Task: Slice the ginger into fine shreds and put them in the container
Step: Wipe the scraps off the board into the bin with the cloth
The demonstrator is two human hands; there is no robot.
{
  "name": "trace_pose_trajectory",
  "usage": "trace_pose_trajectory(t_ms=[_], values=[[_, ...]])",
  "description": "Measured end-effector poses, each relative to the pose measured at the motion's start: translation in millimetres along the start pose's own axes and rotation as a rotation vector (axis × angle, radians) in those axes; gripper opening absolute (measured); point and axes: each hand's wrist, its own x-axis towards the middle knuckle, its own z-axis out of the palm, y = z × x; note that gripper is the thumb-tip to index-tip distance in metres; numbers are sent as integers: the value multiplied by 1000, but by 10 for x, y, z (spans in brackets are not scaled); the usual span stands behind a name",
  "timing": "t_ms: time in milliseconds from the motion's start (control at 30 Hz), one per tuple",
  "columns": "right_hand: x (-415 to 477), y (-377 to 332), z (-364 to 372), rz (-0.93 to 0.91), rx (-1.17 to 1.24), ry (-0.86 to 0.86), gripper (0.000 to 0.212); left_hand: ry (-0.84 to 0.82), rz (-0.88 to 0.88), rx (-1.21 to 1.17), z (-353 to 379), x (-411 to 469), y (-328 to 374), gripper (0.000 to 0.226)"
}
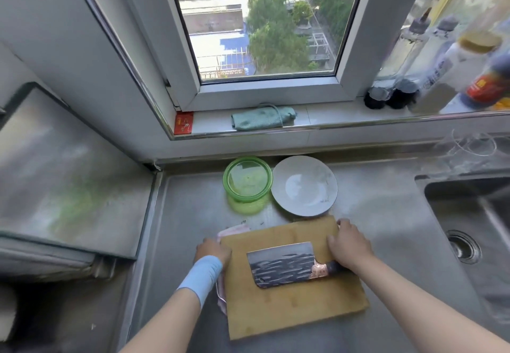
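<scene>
A wooden cutting board [289, 305] lies on the steel counter, with a pink cloth [233, 230] showing under its far left corner. A dark cleaver [281, 264] lies flat on the board, its handle pointing right under my right wrist. My left hand [212, 250], with a light blue wrist band, grips the board's left edge. My right hand [349, 242] holds the board's far right corner, fingers curled over the edge. Behind the board stand an empty green round container [247, 179] and a white plate [303, 187]. No ginger is in view.
A steel sink [469, 209] with a drain [463, 246] is at the right. The window sill holds a folded green cloth [262, 118], a red card [183, 123] and several bottles [441, 63]. A covered steel surface [69, 173] fills the left.
</scene>
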Motion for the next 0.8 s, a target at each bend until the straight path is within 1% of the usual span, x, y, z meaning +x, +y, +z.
trace_pose_trajectory(t_ms=[33, 100, 233, 367, 400, 433, 467, 500, 533, 567, 600, 633, 667, 733, 767, 800], values=[[-27, 22, 35, 4, 43, -31, 44, 5, 29, -9, 36, -38, -17, 46], [-55, 49, 71, 6, 73, -32, 48, 29, 71, -24, 71, -73, -16, 41], [-126, 82, 115, 14, 99, -18, 42, 62, 101, -120, 39, -74, -10, 42], [-184, 158, 124, 1, 105, -26, 40, 86, 140, -114, 42, -69, -6, 39], [-210, 152, 109, 5, 88, -2, 39, 88, 152, -113, 48, -66, -19, 40], [-240, 143, 95, -18, 48, 63, 40, 89, 163, -96, 43, -89, -19, 41], [-282, 128, 95, -98, -10, 154, 43, 91, 169, -71, 35, -103, -14, 42], [-342, 116, 118, -231, -64, 215, 47, 94, 177, -41, 26, -118, -13, 45], [-411, 112, 157, -391, -107, 227, 50, 103, 187, -21, 28, -126, -16, 48], [-490, 107, 203, -536, -152, 180, 52, 112, 202, -10, 24, -138, -21, 49], [-559, 91, 250, -621, -187, 118, 52, 123, 227, 0, 7, -148, -20, 48], [-610, 61, 274, -652, -209, 64, 51, 140, 260, 3, -15, -141, -22, 44], [-626, 11, 296, -660, -211, 48, 48, 154, 295, -4, -46, -115, -36, 40], [-569, -179, 282, -701, -173, 117, 34, 176, 361, -14, -141, -38, -39, 32], [-518, -319, 267, -723, -145, 130, 28, 184, 380, -2, -201, -1, -26, 30], [-460, -476, 248, -734, -120, 110, 27, 185, 391, 11, -255, 36, -10, 28]])
